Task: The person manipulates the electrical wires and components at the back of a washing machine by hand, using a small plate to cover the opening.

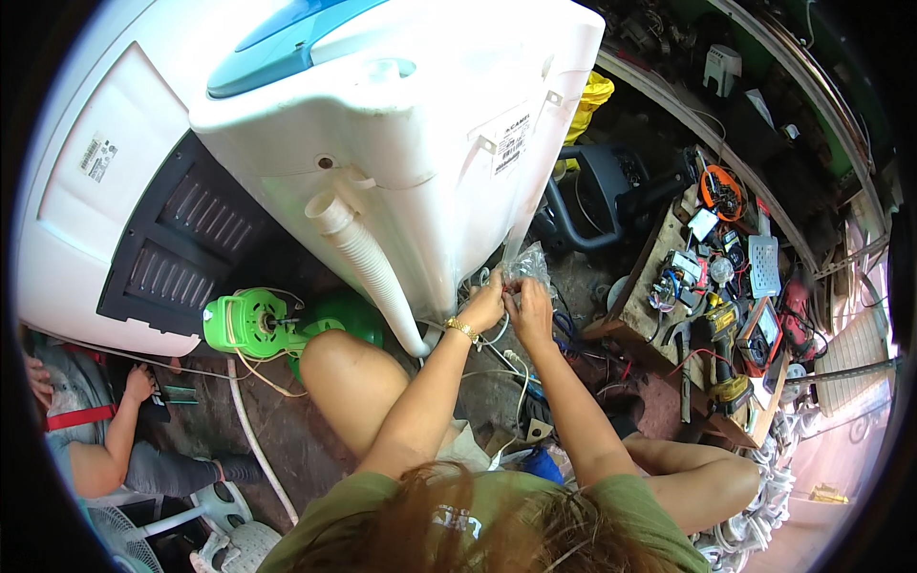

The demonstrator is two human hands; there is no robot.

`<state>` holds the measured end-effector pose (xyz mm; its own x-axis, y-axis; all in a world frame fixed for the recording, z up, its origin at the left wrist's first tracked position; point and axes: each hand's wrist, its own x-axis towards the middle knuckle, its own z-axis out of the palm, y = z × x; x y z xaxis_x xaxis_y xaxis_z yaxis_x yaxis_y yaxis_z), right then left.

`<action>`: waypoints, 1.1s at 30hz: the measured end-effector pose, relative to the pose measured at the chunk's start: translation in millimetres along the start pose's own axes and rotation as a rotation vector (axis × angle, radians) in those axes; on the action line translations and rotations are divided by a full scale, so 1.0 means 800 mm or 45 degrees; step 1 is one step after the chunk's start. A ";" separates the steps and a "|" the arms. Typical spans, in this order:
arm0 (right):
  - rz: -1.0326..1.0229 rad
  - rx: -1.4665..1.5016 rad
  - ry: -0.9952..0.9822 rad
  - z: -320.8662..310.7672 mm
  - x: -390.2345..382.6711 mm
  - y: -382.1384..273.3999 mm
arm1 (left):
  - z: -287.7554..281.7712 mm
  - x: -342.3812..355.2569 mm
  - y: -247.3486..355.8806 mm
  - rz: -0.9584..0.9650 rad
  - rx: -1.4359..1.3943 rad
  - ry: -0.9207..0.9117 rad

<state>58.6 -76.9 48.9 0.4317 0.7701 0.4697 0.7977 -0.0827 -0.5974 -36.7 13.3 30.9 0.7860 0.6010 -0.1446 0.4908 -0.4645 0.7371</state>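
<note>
My left hand (484, 304), with a gold watch (463, 330) at its wrist, is closed in a pinch low against the back of a white washing machine (382, 134). My right hand (529, 309) is pinched close beside it. Between the fingertips is something small and partly reddish, perhaps wire ends; I cannot make it out. Crumpled clear plastic (531, 262) sits just behind my right fingers, by the machine's lower edge. Pale cables (517, 368) trail on the floor below my hands. A ribbed white drain hose (368, 256) hangs down the machine to the left.
A green fan motor housing (250, 323) lies left of my knee. To the right, a low wooden bench (638, 304) carries a yellow drill (718, 325), a multimeter (761, 334) and an orange bowl (721, 192) of small parts. Another person's arm (117, 435) shows at far left.
</note>
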 end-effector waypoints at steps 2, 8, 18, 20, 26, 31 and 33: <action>0.079 0.051 0.017 0.004 -0.003 -0.001 | 0.002 0.000 0.000 -0.038 0.039 0.041; -0.075 -0.168 -0.018 0.002 0.011 0.010 | 0.005 0.003 -0.002 -0.023 0.013 0.100; -0.065 -0.161 -0.012 -0.012 0.025 0.001 | 0.015 0.005 0.009 -0.036 0.039 0.144; -0.141 -0.235 -0.015 -0.012 0.024 0.005 | 0.015 0.007 0.008 -0.089 0.006 0.160; -0.357 -0.163 -0.190 -0.022 0.006 0.014 | 0.004 0.011 0.004 -0.347 -0.584 0.271; -0.132 0.372 -0.166 -0.028 0.001 0.008 | 0.013 0.009 -0.004 -0.121 -0.300 0.379; 0.067 0.225 0.228 -0.032 0.009 0.014 | 0.015 0.010 -0.013 0.002 -0.202 0.359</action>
<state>81.3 -88.7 61.8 0.5509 0.6419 0.5334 0.6929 0.0045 -0.7210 -31.0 14.9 14.2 0.6407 0.7673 0.0289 0.4073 -0.3715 0.8343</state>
